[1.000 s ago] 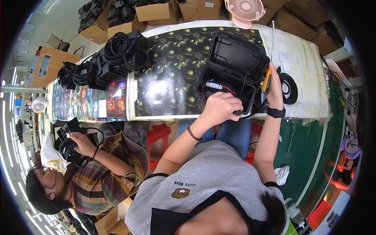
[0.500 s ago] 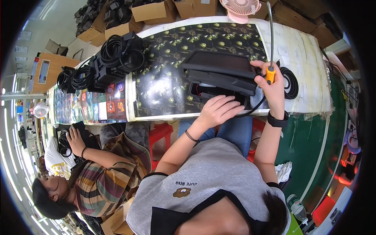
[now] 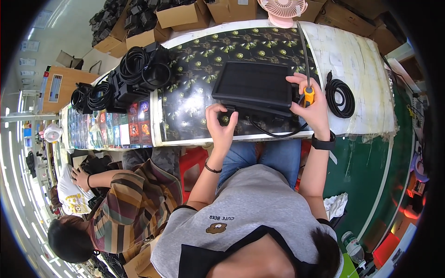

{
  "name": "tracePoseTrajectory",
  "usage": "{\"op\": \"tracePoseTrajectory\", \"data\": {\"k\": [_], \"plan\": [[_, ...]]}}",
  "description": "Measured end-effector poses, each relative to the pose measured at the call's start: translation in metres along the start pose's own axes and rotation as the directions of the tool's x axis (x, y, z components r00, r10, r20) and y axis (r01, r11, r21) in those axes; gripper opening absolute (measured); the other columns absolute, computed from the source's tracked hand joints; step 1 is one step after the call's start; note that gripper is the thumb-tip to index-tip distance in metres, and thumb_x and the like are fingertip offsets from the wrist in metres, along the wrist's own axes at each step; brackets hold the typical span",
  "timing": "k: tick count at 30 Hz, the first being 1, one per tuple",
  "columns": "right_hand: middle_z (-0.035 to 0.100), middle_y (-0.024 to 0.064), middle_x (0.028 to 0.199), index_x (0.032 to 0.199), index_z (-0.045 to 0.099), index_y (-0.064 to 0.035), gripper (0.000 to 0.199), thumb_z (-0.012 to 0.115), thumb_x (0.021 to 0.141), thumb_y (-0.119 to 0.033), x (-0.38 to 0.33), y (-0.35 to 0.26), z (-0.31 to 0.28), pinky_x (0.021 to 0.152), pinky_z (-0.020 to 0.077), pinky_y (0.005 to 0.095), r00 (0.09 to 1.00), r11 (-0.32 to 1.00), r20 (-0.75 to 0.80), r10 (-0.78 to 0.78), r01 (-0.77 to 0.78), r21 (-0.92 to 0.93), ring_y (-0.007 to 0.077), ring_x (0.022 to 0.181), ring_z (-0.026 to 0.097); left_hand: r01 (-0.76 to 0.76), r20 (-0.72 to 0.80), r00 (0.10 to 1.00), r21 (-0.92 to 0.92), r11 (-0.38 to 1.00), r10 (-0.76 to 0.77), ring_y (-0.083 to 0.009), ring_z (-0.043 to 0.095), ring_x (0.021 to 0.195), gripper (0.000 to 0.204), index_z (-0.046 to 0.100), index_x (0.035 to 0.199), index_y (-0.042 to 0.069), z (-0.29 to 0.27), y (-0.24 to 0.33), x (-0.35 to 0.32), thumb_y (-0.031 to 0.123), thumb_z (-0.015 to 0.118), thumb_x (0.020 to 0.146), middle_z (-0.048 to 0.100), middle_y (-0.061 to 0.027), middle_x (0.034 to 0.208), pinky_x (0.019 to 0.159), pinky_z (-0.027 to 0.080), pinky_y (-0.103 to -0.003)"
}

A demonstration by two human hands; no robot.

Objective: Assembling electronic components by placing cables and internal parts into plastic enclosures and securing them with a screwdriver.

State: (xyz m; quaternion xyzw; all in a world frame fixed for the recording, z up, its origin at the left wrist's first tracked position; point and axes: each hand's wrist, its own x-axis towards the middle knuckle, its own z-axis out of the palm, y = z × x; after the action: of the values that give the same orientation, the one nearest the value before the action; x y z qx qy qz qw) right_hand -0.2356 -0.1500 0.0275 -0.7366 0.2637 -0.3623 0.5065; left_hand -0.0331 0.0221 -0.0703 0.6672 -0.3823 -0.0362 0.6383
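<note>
A black housing with a flat rectangular panel [image 3: 252, 84] on top lies on the dark patterned mat in front of me. My right hand [image 3: 313, 104] grips the right end of this housing. The same hand holds a screwdriver [image 3: 309, 95] with a yellow-orange handle, its long metal shaft pointing away from me. At the housing's near left corner, my left hand [image 3: 221, 127] has thumb and fingers closed around the edge. A black cable [image 3: 278, 135] comes out of the housing's near side and curves right, under my right hand. The inside of the housing is hidden.
A coiled black cable [image 3: 340, 98] lies to the right on the white table cover. More black units with coiled cables [image 3: 139, 72] are piled at left. Behind the table stand a pink fan [image 3: 282, 11] and cardboard boxes [image 3: 183, 16]. A co-worker [image 3: 125, 208] sits at my left.
The gap at the housing's near side, open before, is now closed, and the panel faces up more. My left hand moved left to the corner. The screwdriver moved slightly left with my right hand.
</note>
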Motion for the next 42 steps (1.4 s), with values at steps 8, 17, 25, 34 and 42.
{"op": "tracePoseTrajectory", "data": {"k": [8,17,25,34,42], "plan": [[0.068,0.0099,0.121,0.088,0.042,-0.0104,0.039,0.072,0.066,0.003,0.010,0.007,0.002,0.109,0.0369,0.0412,0.999,1.000,-0.028,-0.026,0.027,0.005,0.0302,0.131,0.051,-0.159,0.087,0.987,0.414,0.896,0.135,-0.0257,0.054,0.092,0.030,0.057,0.091,0.005,-0.002,0.027,0.016,0.014,0.081,0.074,0.058,-0.0071,0.093,0.083,0.044,-0.035],[0.068,0.0095,0.122,0.088,0.042,-0.0106,0.039,0.072,0.067,0.004,0.009,0.008,0.001,0.111,0.0357,0.0411,1.000,1.000,-0.020,0.001,-0.001,0.012,0.0301,0.131,0.051,0.308,0.298,0.924,-0.213,0.927,-0.239,-0.0110,0.058,0.077,0.005,0.065,0.088,0.000,-0.028,0.040,0.035,0.005,0.067,0.088,0.064,-0.0043,0.083,0.071,0.044,-0.024],[0.067,0.0091,0.126,0.088,0.042,-0.0104,0.040,0.074,0.068,0.002,0.011,0.008,-0.001,0.106,0.0389,0.0368,0.999,1.000,-0.030,-0.011,0.011,-0.001,0.0261,0.127,0.054,-0.042,0.177,0.984,0.083,0.996,0.027,-0.0167,0.059,0.081,0.002,0.070,0.088,0.002,-0.012,0.044,0.037,0.002,0.069,0.085,0.059,-0.0058,0.091,0.075,0.048,-0.027],[0.062,0.0088,0.136,0.088,0.043,-0.0098,0.039,0.077,0.071,-0.002,0.015,0.000,-0.006,0.067,0.0446,0.0211,0.998,0.994,-0.051,0.040,-0.045,-0.096,0.0084,0.096,0.055,-0.398,-0.031,0.911,0.198,0.896,0.412,-0.0240,0.059,0.084,0.007,0.065,0.081,0.005,-0.007,0.070,0.075,0.004,0.072,0.080,0.061,-0.0068,0.096,0.078,0.047,-0.033],[0.067,0.0092,0.124,0.095,0.053,-0.0056,0.034,0.081,0.077,-0.012,0.031,0.020,-0.005,0.093,0.0454,0.0303,0.988,0.990,-0.154,-0.007,-0.015,-0.140,0.0162,0.101,0.060,-0.616,0.486,0.750,0.266,0.742,0.448,-0.0234,0.066,0.089,0.015,0.072,0.092,0.012,0.050,0.088,0.130,0.026,0.066,0.088,0.071,-0.0030,0.093,0.081,0.050,-0.037]]}}
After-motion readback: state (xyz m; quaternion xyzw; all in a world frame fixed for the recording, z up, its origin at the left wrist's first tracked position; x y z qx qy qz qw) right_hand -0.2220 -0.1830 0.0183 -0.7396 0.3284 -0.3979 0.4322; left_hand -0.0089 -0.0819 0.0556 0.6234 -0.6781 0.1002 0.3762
